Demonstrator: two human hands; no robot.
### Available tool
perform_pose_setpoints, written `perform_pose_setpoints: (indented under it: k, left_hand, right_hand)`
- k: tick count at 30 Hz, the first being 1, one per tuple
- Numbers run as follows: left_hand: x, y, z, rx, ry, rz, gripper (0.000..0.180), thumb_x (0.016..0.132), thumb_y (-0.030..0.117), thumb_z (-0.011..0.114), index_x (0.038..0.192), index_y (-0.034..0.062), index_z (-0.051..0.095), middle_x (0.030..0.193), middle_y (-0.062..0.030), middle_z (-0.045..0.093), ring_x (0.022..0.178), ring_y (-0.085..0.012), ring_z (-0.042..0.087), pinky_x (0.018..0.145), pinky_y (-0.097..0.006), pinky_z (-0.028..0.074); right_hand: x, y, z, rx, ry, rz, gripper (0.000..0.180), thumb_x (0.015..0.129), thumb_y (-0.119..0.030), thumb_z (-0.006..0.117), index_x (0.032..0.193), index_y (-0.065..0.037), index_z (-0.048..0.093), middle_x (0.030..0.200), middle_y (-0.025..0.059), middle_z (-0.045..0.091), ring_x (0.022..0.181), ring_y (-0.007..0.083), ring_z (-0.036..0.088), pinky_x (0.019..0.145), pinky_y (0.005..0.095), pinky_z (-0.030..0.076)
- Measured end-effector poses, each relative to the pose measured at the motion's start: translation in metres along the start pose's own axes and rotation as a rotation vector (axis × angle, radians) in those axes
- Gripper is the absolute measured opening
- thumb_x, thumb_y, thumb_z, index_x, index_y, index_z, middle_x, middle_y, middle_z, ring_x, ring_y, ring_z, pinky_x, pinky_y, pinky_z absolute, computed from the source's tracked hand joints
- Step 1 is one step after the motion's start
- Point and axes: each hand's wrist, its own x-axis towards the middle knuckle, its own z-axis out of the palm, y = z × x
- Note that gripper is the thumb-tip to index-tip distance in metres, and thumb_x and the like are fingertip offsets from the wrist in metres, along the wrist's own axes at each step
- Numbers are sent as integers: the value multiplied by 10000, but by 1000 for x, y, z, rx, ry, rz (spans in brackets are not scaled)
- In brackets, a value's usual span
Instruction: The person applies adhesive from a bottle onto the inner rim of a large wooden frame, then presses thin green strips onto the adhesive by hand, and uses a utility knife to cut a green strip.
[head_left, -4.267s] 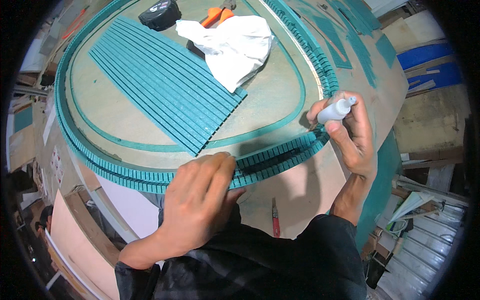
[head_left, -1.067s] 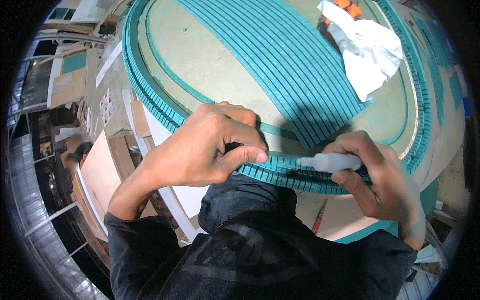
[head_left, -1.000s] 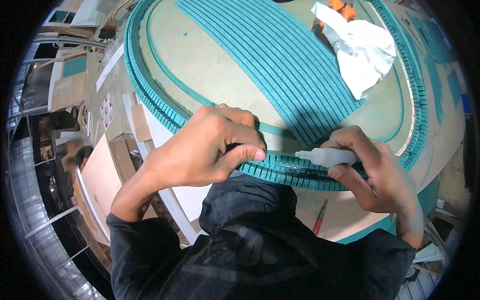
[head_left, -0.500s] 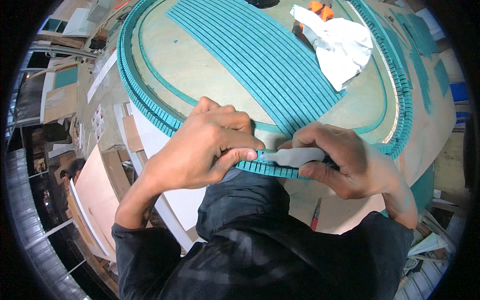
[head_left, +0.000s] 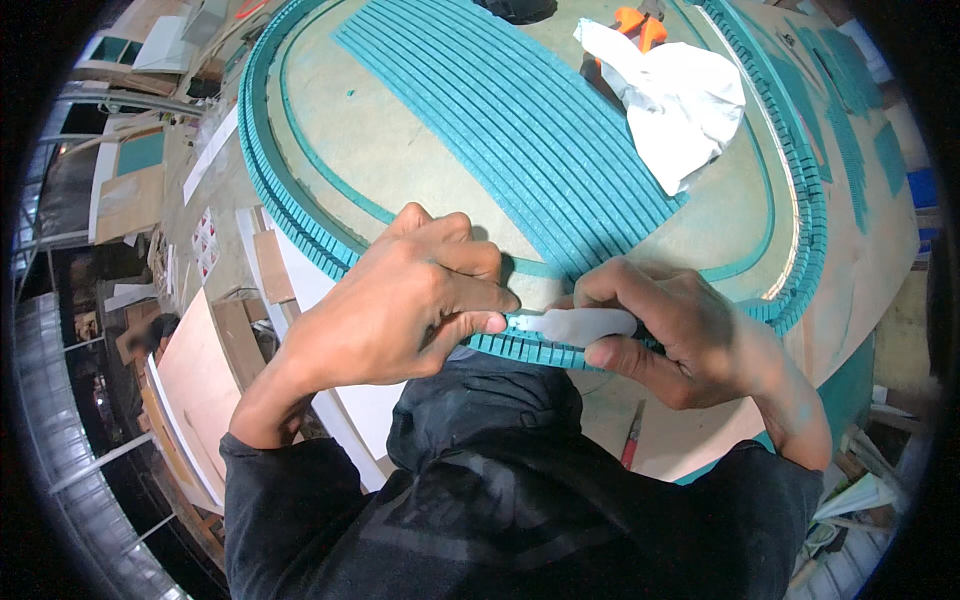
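Observation:
A teal slotted strip [head_left: 535, 350] curves along the near rim of a large oval piece [head_left: 330, 95]. My left hand [head_left: 400, 300] is closed on this strip, pinching it between thumb and fingers at the rim. In my right hand [head_left: 685, 325] is a small white squeeze bottle [head_left: 592, 325], lying nearly level with its narrow tip pointing left. The tip is at the strip's upper edge, close beside my left thumb. My right fingers wrap round the bottle's back end and partly hide it.
A ribbed teal panel [head_left: 500, 125] lies across the oval. On its right are a crumpled white cloth [head_left: 685, 110] and an orange-handled tool [head_left: 645, 28]. A red-handled tool [head_left: 632, 445] lies near my body. Teal pieces [head_left: 850, 110] are spread at far right.
The bottle and my right hand have shifted slightly left and down along the strip. My left hand keeps its pinch, and the whole view has moved a little.

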Motion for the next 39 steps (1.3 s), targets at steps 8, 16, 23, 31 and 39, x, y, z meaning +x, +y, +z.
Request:
perform_pose_setpoints:
  k: [8, 16, 23, 31, 39]
  left_hand:
    - [14, 12, -10, 40, -107, -81, 357, 660, 39, 759, 1006, 111, 809, 956, -4, 679, 929, -229, 568, 849, -376, 388]
    - [30, 4, -17, -81, -249, -107, 284, 605, 30, 793, 871, 128, 784, 948, 46, 693, 928, -188, 584, 836, -373, 368]
    - [29, 4, -17, -91, -250, -128, 294, 597, 46, 831, 872, 145, 795, 927, 73, 712, 908, -162, 588, 802, -367, 341]
    - [27, 7, -14, -47, -199, -146, 280, 623, 99, 855, 893, 157, 807, 920, 71, 696, 877, -155, 570, 771, -370, 318]
    - [23, 4, -12, -76, -151, -170, 276, 588, 98, 836, 854, 163, 796, 885, 71, 693, 855, -158, 564, 785, -374, 303]
  right_hand:
    - [-2, 0, -16, 166, -129, 93, 288, 1041, -221, 626, 1180, -13, 482, 982, 211, 679, 923, 363, 722, 784, 473, 554]
    - [-15, 19, -40, 92, 55, 108, 261, 935, -215, 765, 1061, -24, 640, 976, 189, 725, 846, 298, 766, 750, 401, 605]
    - [-1, 9, -48, -75, -52, 93, 266, 868, -132, 806, 1054, -7, 664, 974, 165, 680, 775, 295, 748, 673, 382, 619]
    - [10, 2, -40, -136, -165, 83, 252, 827, -65, 812, 999, 20, 649, 972, 135, 616, 694, 204, 696, 571, 315, 586]
    - [29, -7, -33, -308, -200, -37, 190, 854, -24, 762, 983, 45, 640, 971, 112, 573, 653, 169, 649, 551, 293, 565]
